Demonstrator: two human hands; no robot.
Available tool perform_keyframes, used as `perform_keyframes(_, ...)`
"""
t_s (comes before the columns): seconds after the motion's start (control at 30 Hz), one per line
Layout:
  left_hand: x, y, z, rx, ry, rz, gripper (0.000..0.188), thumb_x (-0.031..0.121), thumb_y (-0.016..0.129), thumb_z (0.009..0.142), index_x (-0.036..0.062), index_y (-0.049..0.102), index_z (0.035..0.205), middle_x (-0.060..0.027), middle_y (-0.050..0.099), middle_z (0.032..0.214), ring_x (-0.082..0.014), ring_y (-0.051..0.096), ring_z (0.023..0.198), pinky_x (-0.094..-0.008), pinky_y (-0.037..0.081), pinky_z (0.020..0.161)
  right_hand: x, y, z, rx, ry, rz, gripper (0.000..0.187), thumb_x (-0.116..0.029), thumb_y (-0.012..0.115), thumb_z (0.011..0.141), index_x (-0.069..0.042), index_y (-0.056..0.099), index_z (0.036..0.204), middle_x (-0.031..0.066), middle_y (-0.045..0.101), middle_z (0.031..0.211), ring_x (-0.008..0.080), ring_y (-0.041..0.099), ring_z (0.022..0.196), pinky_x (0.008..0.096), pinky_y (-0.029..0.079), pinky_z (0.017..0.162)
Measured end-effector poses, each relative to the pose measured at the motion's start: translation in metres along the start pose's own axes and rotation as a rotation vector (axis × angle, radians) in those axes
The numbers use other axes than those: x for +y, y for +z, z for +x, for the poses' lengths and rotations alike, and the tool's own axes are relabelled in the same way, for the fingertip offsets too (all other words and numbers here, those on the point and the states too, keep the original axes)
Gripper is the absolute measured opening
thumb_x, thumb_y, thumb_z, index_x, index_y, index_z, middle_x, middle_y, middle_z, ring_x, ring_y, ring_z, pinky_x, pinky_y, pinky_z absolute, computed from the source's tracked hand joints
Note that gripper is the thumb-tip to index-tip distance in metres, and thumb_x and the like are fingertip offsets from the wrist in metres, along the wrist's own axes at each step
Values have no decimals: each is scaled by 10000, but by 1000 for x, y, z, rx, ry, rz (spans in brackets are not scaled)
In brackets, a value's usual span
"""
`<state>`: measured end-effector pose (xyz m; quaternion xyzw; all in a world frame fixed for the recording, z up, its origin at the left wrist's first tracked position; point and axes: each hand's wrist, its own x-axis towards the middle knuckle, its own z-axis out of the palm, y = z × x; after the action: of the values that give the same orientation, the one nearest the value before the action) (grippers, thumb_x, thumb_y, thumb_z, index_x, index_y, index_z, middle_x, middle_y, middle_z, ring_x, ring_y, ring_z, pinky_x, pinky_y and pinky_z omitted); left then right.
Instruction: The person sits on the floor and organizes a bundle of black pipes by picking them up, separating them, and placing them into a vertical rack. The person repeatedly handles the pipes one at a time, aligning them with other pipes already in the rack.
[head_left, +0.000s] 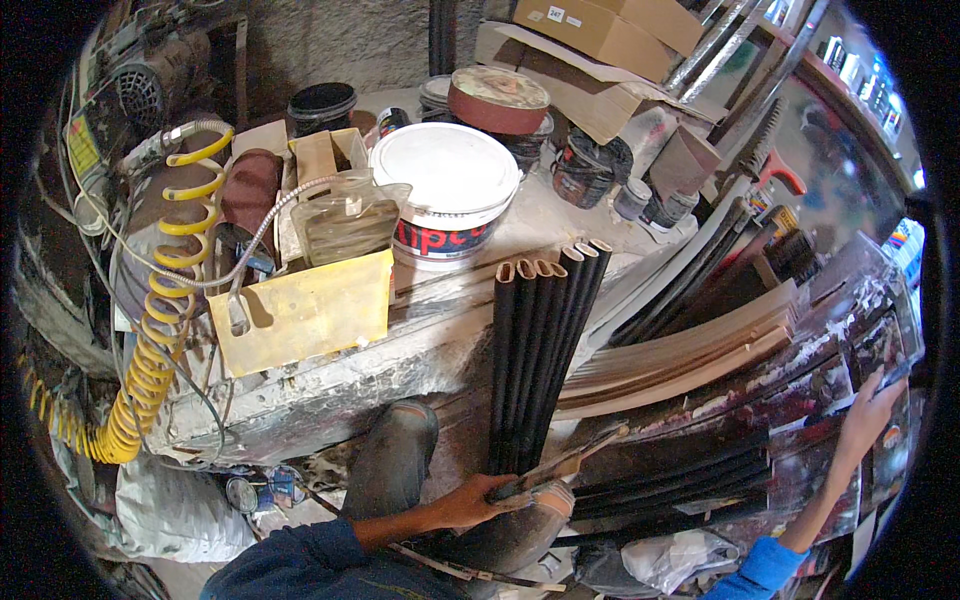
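My left hand (468, 503), closed over my knees, grips a flat, narrow strip (560, 466) that slants up to the right; its exact kind is unclear. Just behind it stands a bundle of black tubes (524, 360) with pale oval open ends, their lower ends partly hidden behind the strip. My right arm stretches to the far right. There my right hand (872, 408) is closed around a dark object (894, 374) beside a paint-smeared panel. The object is too small and dim to name.
On the worktop stand a white lidded bucket (445, 180), a yellow box (305, 312) and dark tubs (590, 168). A coiled yellow hose (150, 340) hangs at the left. Curved wooden strips (690, 352) and more black tubes (680, 478) lie right, near a white sack (180, 510) at lower left.
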<state>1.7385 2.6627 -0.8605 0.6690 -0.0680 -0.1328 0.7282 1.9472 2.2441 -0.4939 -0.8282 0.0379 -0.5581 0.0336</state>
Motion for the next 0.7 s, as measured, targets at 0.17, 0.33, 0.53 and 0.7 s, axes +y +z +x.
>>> perform_keyframes(0.17,-2,0,3,45,33,51,426,251,659,933,89,543,1310,-31,610,749,-120,567,641,-305,477,600,5,-2,-1,94,-121,-51,516,-273,441,1035,84,344,1396,315,506,1325,413,523,1210,426,395,980)
perform_keyframes(0.33,-3,-2,-2,99,13,172,478,220,661,925,7,516,1328,-93,680,1025,-144,596,878,-329,475,813,17,5,2,9,-50,5,559,-310,422,1039,109,324,1396,326,449,1381,398,467,1280,414,351,1044)
perform_keyframes(0.53,-26,1,7,42,203,38,427,219,668,924,13,547,1277,-96,678,1039,-155,589,893,-337,474,819,23,6,7,63,-128,28,518,-269,418,1043,115,339,1381,315,478,1359,386,491,1255,400,358,1043)
perform_keyframes(0.7,-37,4,7,9,9,-12,417,244,673,925,14,562,1255,-79,665,987,-151,574,880,-335,473,806,29,5,16,16,-131,61,474,-229,429,1038,91,359,1381,290,494,1356,387,511,1226,407,369,1027)
